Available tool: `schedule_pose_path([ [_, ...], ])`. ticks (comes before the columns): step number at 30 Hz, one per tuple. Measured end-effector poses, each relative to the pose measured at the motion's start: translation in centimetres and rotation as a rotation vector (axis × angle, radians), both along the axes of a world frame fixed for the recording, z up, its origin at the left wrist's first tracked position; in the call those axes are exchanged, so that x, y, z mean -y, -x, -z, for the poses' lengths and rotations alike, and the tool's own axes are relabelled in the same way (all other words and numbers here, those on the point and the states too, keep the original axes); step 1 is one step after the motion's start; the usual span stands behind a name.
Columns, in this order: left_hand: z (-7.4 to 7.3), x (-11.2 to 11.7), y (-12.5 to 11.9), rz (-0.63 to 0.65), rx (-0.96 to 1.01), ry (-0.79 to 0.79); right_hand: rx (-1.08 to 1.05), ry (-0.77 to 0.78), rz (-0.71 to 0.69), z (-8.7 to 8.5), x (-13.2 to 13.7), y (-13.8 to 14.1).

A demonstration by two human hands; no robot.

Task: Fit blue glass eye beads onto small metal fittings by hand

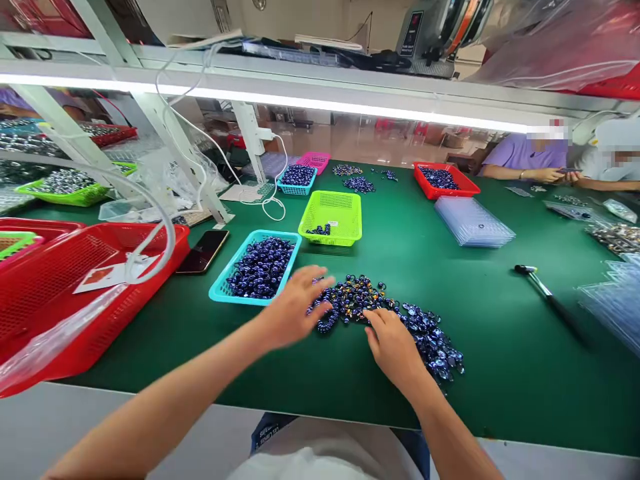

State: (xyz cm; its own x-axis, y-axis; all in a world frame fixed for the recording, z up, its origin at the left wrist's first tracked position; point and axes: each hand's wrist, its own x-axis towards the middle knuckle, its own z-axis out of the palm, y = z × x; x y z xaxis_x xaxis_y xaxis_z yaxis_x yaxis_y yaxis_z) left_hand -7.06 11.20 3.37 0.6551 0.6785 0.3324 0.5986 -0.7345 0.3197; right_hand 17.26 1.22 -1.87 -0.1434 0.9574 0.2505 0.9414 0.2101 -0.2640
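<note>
Before me on the green table lies a pile of small shiny dark blue ring-like pieces (353,293), some showing orange-gold insides. My left hand (297,310) is over the left end of this pile, fingers spread apart and slightly blurred, nothing seen in it. My right hand (393,343) rests at the pile's near side, fingertips bent down among the pieces and thumb apart from them. Flatter glossy blue pieces (435,340) are heaped just right of that hand. A light blue basket (217,291) full of dark blue pieces stands left of my left hand.
Behind the pile is a lime green basket (345,207) with a few pieces. A red basket (470,188), stacked clear trays (475,223) and a black-handled hammer (555,303) lie to the right. At left are a phone (204,251) and a large red basket (115,320). Two people sit far right.
</note>
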Motion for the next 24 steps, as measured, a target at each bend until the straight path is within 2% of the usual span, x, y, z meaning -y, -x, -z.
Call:
schedule_pose_path([
  [2, 1.0, 3.7, -1.6, 0.109, 0.049, 0.080, 0.137, 0.019, -0.004, 0.0, -1.5, 0.9],
  [4, 2.6, 6.0, -2.5, 0.120, 0.097, 0.178, 0.200, 0.031, -0.020, 0.1, -2.0, 1.6],
  [8, 5.9, 8.0, -3.2, 0.039, 0.202, 0.300, 0.199, 0.041, -0.092, 0.8, -0.2, 2.1],
  [11, 7.4, 8.6, -3.6, -0.003, 0.239, 0.329, 0.080, 0.037, -0.119, 1.4, 1.6, 1.9],
  [14, 7.8, 8.9, -3.9, -0.014, 0.227, 0.323, -0.138, 0.035, -0.145, 1.9, 2.7, 1.7],
  [17, 7.7, 8.8, -4.1, -0.005, 0.173, 0.318, -0.320, -0.015, -0.144, 2.1, 3.1, 1.8],
  [24, 6.8, 9.1, -4.2, -0.026, 0.152, 0.358, -0.553, -0.089, 0.056, 1.9, 3.9, 1.8],
])
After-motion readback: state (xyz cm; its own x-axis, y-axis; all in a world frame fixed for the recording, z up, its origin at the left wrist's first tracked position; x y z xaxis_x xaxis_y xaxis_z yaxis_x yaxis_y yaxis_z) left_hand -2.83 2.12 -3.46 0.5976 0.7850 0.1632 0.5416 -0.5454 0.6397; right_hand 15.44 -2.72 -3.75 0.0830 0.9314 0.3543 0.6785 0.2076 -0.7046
